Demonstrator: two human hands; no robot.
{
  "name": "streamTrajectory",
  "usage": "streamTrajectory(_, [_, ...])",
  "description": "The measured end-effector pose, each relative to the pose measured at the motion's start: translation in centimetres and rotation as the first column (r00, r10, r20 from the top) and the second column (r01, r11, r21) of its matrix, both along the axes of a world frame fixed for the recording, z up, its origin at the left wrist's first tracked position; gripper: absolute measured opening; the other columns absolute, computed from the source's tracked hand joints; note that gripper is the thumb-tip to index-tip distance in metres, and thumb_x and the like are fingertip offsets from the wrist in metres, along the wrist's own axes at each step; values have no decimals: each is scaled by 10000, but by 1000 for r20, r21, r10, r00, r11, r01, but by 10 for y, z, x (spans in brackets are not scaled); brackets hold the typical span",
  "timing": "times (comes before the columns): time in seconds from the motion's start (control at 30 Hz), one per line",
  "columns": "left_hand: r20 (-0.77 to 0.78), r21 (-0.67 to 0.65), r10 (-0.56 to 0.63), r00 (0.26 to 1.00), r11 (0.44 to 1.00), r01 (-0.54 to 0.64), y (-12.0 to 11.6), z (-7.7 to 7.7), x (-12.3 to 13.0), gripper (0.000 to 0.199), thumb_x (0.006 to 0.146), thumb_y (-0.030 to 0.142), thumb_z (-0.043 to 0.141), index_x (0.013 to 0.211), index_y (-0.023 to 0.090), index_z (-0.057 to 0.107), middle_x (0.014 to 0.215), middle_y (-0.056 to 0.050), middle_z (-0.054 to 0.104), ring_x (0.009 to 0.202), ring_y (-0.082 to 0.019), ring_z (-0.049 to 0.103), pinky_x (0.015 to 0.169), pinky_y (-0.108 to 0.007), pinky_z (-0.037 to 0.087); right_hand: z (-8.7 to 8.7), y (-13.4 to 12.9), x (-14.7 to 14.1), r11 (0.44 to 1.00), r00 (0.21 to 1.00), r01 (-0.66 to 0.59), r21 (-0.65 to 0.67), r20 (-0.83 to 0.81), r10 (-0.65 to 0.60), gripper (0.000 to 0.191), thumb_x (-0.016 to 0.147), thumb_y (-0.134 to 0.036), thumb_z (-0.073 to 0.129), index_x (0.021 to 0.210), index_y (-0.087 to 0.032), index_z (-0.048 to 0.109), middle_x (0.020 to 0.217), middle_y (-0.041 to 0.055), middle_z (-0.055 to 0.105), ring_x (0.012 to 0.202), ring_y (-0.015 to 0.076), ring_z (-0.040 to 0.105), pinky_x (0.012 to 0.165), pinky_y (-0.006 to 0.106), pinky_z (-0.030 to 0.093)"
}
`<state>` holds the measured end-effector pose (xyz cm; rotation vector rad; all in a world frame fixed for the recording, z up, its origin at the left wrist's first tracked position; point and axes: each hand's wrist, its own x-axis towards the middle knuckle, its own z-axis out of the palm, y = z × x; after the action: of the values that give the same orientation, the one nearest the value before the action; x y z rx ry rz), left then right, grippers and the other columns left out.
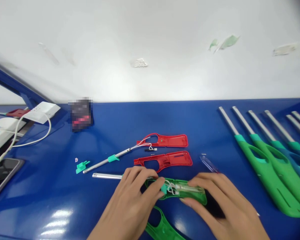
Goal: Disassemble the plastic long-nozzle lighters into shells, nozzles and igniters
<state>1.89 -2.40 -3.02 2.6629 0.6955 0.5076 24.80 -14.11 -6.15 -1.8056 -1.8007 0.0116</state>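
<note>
An opened green gas lighter (193, 196) lies in front of me, its white wires and clear fuel tank (190, 188) showing inside the half shell. My left hand (133, 195) closes on its front part by the teal trigger, the metal tube (107, 176) sticking out to the left. My right hand (218, 196) pinches the shell's rear end between thumb and fingers. Below, a loose green half shell (162, 228) is partly hidden by my left hand. Two red half shells lie beyond, an upper one (176, 140) and a lower one (175, 159).
A metal lighter tube (121, 153) with wires and a teal piece (82, 166) lie left of the red shells. Behind my right hand is a clear tank (208, 163). Several finished lighters (270, 173) line the right. A phone (5, 175) and power strip (2, 130) are left.
</note>
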Motion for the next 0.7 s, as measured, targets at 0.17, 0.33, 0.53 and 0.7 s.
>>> streamTrajectory(0.17, [-128,0,-74,989,997,74,6,0,-4,630,929,-121,362,1439,186,567,1252,-95,621,1108,-259,573,982,-497,552,-1,2,0,1000,1000,8,16,20,-8,303,1062,-553,561,1070,-267,661,1032,20,710,916,188,730,842,343,558])
streamTrajectory(0.33, [-28,193,-88,996,977,92,10,3,4,316,1089,62,389,1193,126,680,1048,-90,683,893,-237,619,768,-393,563,-2,3,-1,1000,1000,2,25,3,-2,264,1065,-517,573,1085,-266,650,1037,22,705,943,196,726,862,354,564])
streamTrajectory(0.53, [-12,232,-51,999,971,52,5,10,9,342,1118,98,350,1094,137,689,992,-79,697,843,-217,638,742,-344,552,-5,-1,0,1000,1000,1,-2,0,-1,263,1053,-517,593,1118,-268,649,1075,30,700,975,208,721,881,370,572])
streamTrajectory(0.7, [-4,220,-39,999,975,39,4,14,8,326,1116,85,349,1108,138,670,1026,-78,697,871,-213,637,757,-329,535,-5,0,0,1000,1000,0,-15,-3,0,260,1057,-518,582,1105,-271,645,1067,32,699,961,209,723,857,375,584])
